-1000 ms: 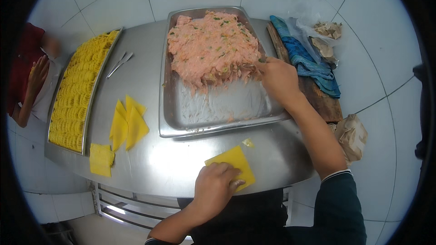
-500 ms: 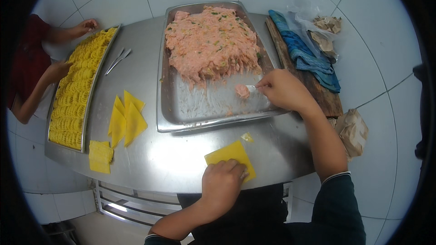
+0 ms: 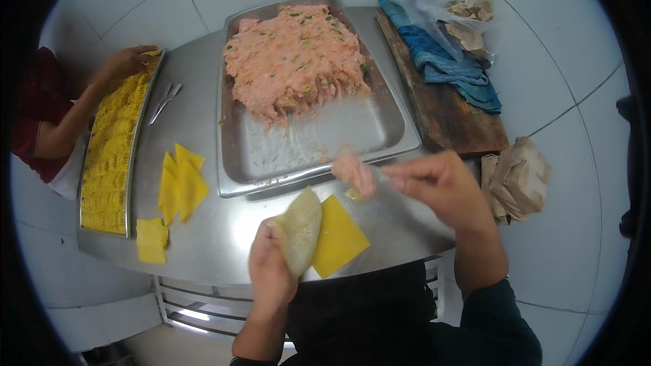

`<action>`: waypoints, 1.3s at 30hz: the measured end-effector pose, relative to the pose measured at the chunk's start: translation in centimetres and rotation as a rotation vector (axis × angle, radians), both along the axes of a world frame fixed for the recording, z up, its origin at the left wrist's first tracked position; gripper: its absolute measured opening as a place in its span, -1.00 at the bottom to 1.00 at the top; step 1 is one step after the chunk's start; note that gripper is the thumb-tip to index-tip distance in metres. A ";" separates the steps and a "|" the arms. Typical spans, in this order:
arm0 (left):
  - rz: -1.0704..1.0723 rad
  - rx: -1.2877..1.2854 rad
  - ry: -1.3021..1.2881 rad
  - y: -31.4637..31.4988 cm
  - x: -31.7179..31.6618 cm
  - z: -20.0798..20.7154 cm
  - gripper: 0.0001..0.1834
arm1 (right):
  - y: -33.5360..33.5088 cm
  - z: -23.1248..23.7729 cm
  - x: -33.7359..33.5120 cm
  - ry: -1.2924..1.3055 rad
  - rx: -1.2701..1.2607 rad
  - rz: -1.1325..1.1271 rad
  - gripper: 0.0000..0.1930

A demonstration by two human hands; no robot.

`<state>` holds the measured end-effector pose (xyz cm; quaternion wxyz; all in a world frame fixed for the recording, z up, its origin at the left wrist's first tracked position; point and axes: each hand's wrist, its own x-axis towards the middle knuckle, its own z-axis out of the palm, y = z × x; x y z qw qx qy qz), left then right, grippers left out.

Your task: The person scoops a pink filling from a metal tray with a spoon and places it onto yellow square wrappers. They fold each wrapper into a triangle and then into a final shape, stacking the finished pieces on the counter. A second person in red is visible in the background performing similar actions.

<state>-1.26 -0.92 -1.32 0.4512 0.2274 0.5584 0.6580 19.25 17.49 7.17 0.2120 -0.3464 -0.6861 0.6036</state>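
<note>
My left hand [image 3: 272, 257] holds up one thin yellow dough wrapper [image 3: 302, 227], its pale side bent toward the right. A square stack of yellow wrappers [image 3: 344, 240] lies on the table just beside it. In my right hand [image 3: 434, 186] is a small metal spreading knife, mostly hidden by blur and my fingers. A lump of pink minced meat filling [image 3: 354, 175] clings to its end, a short way above and right of the lifted wrapper. The large metal pan [image 3: 319, 139] beyond my hands holds a big mound of this filling [image 3: 295, 61] with green bits.
More wrappers [image 3: 182, 186] and a small folded yellow stack [image 3: 152, 240] lie left. Two metal utensils [image 3: 164, 103] rest by a long tray [image 3: 129, 190] of yellow pieces, where another person's hand [image 3: 129, 62] reaches. At right are a wooden board [image 3: 451, 118], blue cloth [image 3: 441, 61] and paper bag [image 3: 519, 179].
My left hand has lifted a wrapper off the stack. My right hand has brought the filling out of the pan toward me. The other person's hand has moved over the tray's far end.
</note>
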 end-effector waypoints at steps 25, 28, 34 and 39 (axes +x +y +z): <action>0.074 0.056 -0.771 0.6 2.2 1.3 -0.35 | -9.1 -8.2 -2.1 0.099 1.008 0.241 -0.52; 0.008 0.085 -0.719 0.5 2.6 0.9 -0.34 | -8.1 -8.0 -2.4 0.173 0.963 0.205 -0.56; -0.171 0.302 -0.490 -0.2 4.5 0.1 -0.44 | -7.3 -6.2 -2.2 0.072 0.855 -0.062 -0.62; -0.131 0.216 -0.342 0.2 4.8 -0.6 -0.51 | -7.5 -4.9 -2.6 0.081 0.638 -0.198 -0.72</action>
